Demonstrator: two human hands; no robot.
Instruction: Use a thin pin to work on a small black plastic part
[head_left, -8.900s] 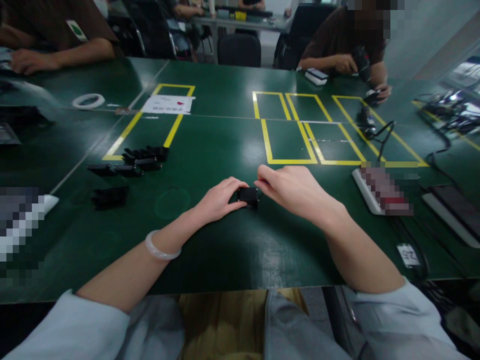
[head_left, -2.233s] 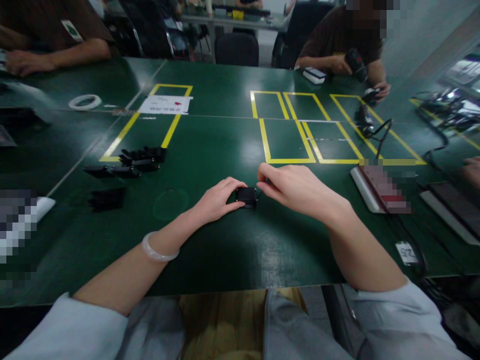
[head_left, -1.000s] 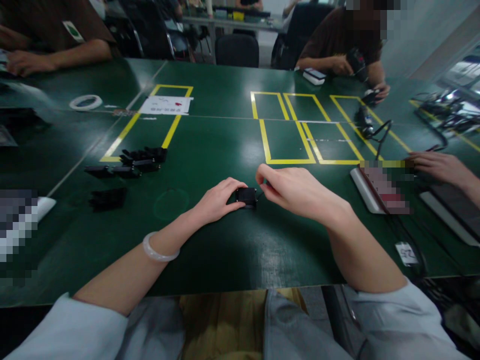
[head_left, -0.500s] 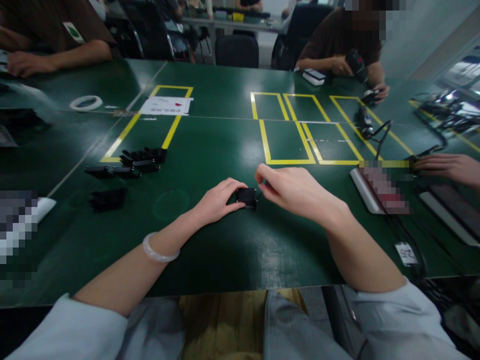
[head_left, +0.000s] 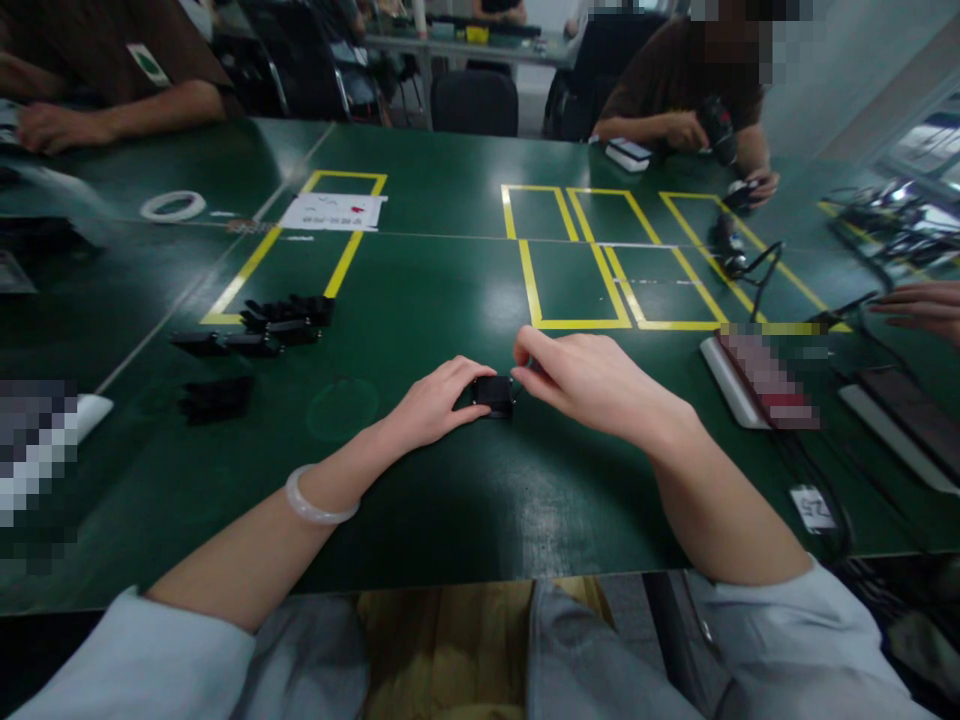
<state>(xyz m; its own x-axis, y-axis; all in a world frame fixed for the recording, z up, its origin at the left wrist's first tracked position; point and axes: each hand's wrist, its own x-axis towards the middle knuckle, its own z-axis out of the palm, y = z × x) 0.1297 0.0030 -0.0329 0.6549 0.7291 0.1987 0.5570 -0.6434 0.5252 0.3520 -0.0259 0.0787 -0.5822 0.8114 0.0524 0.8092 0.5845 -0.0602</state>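
A small black box-shaped part [head_left: 493, 396] rests on the green table in front of me. My left hand [head_left: 431, 405] grips its left side between thumb and fingers, steadying it against the tabletop. Just to its right, my right hand [head_left: 581, 378] is closed in a pinch, the fingertips close to the part's right edge. Something thin and dark seems to lie between those fingers, too small to name. Farther left sit similar black parts [head_left: 289, 318] in a loose group, with another dark clump [head_left: 216, 398] nearer to me.
Yellow tape outlines [head_left: 577, 324] mark the table. A white tape roll [head_left: 172, 206] and a paper label [head_left: 334, 212] lie at the left. A phone-like device [head_left: 761, 375] with cables is at the right. Across the table, a person holds a power drill [head_left: 716, 130]; another person's hand [head_left: 926, 305] reaches in.
The other person's hand at the right edge has drawn back to the right. The drill across the table has tilted slightly. My hands stay almost in place, the right fingertips shifting slightly.
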